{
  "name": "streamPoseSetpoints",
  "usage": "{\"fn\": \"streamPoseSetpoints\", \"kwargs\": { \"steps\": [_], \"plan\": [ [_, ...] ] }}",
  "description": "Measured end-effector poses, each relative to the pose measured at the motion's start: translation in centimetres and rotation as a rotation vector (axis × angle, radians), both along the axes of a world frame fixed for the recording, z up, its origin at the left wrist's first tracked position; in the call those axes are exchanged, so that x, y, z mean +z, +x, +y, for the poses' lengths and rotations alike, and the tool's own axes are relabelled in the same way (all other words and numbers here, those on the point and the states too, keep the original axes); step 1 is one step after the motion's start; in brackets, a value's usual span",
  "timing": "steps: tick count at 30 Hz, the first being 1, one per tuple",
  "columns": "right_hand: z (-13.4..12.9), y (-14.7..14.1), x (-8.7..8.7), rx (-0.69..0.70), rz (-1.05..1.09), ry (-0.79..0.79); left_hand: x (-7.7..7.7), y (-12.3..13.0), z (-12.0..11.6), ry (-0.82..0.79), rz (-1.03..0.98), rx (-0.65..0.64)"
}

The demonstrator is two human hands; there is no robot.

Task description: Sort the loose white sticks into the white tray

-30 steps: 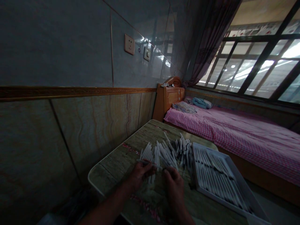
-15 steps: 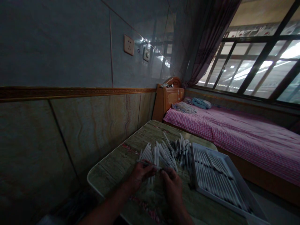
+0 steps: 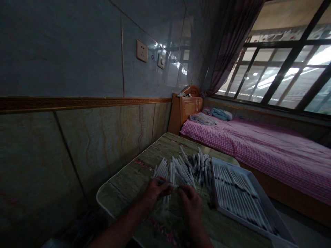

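I have my left hand (image 3: 156, 191) pinching a slim, pale pen-like stick (image 3: 155, 178) above the desk (image 3: 124, 193), well in from its rounded left corner. My right hand (image 3: 191, 199) curls narrowly at its other end; I can't tell its grip. I'd expect it light, stiff, slippery, best pinched mid-length.

The table (image 3: 124, 194) showed a streaked grey-green top, red-and-white patches and a pale edge. Above it, the held stick (image 3: 154, 178) appeared whitish. Loose sticks (image 3: 161, 167) on the table were whitish, some darkened. The tray (image 3: 268, 208) at the table's right was pale grey; its sticks (image 3: 239, 203) were white with black parts. Beyond the table, the bedspread (image 3: 209, 137) was pink, its side checked pink and white.
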State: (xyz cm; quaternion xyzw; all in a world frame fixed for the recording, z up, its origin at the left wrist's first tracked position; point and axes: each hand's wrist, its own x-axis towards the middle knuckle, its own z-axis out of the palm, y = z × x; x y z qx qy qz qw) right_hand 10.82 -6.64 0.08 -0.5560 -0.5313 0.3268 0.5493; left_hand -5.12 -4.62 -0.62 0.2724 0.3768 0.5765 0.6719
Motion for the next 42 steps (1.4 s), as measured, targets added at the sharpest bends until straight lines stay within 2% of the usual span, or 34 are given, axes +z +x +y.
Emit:
{"fn": "streamPoseSetpoints", "kwargs": {
  "steps": [5, 11, 20, 25, 30, 37, 42],
  "plan": [
    [-0.2, 0.1, -0.1, 0.043, -0.053, 0.024, -0.2, 0.0, 0.1, 0.015, 0.0, -0.017],
    [-0.1, 0.1, 0.2, 0.01, -0.058, -0.002, -0.5, 0.1, 0.3, 0.01, 0.041, -0.009],
    [-0.2, 0.3, 0.0, 0.032, -0.075, 0.048, 0.0, 0.2, 0.0, 0.023, 0.061, -0.025],
    [-0.1, 0.4, 0.0, -0.01, -0.048, 0.005, 0.1, 0.2, -0.1, 0.032, 0.11, -0.032],
    [-0.1, 0.4, 0.0, 0.05, -0.043, -0.009, 0.0, 0.1, -0.1, 0.024, 0.086, -0.024],
    [-0.1, 0.2, 0.1, 0.043, -0.042, 0.013, 0.6, 0.1, -0.3, 0.006, 0.067, -0.021],
    [0.1, 0.0, -0.1, 0.028, -0.044, 0.0, 0.2, 0.0, -0.2, 0.035, 0.073, -0.023]
  ]
}}
